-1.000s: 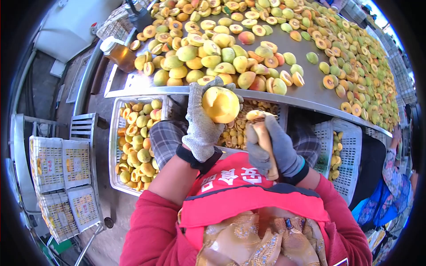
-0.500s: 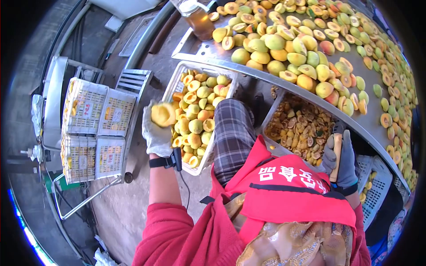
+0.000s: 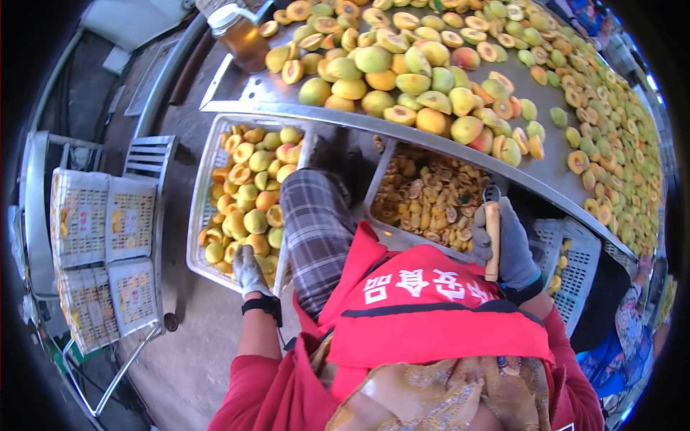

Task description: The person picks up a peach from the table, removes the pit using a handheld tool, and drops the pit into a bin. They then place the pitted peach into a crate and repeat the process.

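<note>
My left hand [image 3: 251,273], in a pale glove, is at the near edge of a white crate [image 3: 195,237] full of yellow-green peach halves [image 3: 255,221]. Its fingers are stretched out over the fruit, and no fruit shows in the palm. In a grey glove, my right hand [image 3: 512,244] grips a pitting spoon with a wooden handle [image 3: 492,241] and a looped metal end. That metal end points up, beside a bin [image 3: 371,205] of peach pits and scraps [image 3: 431,190] below the table edge.
Many halved peaches [image 3: 431,79] cover the metal table [image 3: 553,154]. A jar of amber liquid [image 3: 241,39] stands at its left corner. Stacked white crates [image 3: 108,244] are at the left. A grey-blue basket [image 3: 578,269] and another person's blue clothing [image 3: 611,352] appear at the right.
My left hand has come down from holding up a peach half to the crate's near edge, and that half is out of it. My right hand still grips the spoon. The view has shifted right.
</note>
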The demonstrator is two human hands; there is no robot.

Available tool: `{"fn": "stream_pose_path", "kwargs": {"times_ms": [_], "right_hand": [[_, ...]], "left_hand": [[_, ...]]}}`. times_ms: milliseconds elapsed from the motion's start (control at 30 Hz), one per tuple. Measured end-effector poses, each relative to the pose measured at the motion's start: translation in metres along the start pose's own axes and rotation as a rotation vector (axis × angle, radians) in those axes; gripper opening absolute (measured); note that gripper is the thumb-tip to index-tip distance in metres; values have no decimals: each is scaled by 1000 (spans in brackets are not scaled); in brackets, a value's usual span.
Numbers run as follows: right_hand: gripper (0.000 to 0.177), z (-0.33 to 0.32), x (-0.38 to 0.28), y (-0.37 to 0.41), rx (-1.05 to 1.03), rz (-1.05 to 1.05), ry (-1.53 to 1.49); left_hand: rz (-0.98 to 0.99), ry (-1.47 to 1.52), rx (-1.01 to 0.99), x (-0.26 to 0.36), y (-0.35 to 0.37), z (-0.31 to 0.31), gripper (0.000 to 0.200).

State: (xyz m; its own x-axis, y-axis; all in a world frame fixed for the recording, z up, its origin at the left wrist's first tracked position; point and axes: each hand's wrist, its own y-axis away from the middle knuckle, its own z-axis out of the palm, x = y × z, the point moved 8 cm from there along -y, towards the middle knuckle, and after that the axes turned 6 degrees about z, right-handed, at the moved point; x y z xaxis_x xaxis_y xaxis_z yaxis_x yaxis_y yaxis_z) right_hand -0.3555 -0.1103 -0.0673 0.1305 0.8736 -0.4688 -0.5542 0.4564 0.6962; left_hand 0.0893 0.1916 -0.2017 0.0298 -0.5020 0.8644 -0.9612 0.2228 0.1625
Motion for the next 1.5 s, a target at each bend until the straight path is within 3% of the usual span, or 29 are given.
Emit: {"fn": "stream_pose_path", "kwargs": {"times_ms": [33,67,100,167,200,233,300,333,367,400,433,500,600,700,833,967,1067,1100,1167,1233,1367,1400,1500], "right_hand": [[49,-3,-1,1,8,-7,8],[49,-6,-1,2,13,-13,14],[49,-9,-1,2,17,-19,21],[47,-20,1,0,11,-37,54],[46,-20,3,1,9,-9,37],[45,-17,5,1,4,14,19],[42,-16,10,1,-18,52,-39],[40,-14,8,5,-5,26,3],[39,-14,6,9,10,1,47],[39,-15,5,12,9,-7,49],[38,-17,5,15,10,-14,50],[37,-24,2,22,6,-36,37],[37,-34,-1,32,3,-75,17],[36,-47,3,35,13,-83,-1],[35,-47,2,37,10,-66,-25],[33,-52,2,31,-84,-111,-41],[32,-49,3,32,-93,-117,-148],[31,-47,3,33,-106,-111,-164],[30,-40,4,36,-131,-96,-199],[29,-34,4,38,-131,-88,-80],[28,9,-15,46,-255,-132,178],[24,17,-27,49,-141,-150,284],[23,48,-59,52,-101,-263,473]], "left_hand": [[108,157,-37,7,-15,9,49],[247,57,-25,47,-17,15,47],[573,-231,-58,114,0,28,42],[649,68,-210,203,22,62,34],[426,264,-314,242,36,89,34],[568,299,-418,271,47,114,33],[567,437,-737,313,80,175,36],[735,328,-803,339,106,200,36],[755,118,-913,342,117,232,39],[797,-128,-924,363,140,250,42],[951,-152,-872,348,134,290,51],[1178,-669,-825,374,172,312,68],[1121,-949,-731,374,183,341,82],[1170,-949,-747,367,179,359,80],[1061,-849,-766,369,175,346,78],[994,-486,-776,355,155,339,78],[598,16,-1002,340,141,344,74],[564,126,-938,335,129,344,66],[307,590,-1077,341,131,327,53],[-89,1068,-1193,341,151,313,36],[-490,1267,-1394,343,202,285,42],[-498,1270,-1429,341,210,283,44],[-529,1245,-1521,335,235,276,46]]}}
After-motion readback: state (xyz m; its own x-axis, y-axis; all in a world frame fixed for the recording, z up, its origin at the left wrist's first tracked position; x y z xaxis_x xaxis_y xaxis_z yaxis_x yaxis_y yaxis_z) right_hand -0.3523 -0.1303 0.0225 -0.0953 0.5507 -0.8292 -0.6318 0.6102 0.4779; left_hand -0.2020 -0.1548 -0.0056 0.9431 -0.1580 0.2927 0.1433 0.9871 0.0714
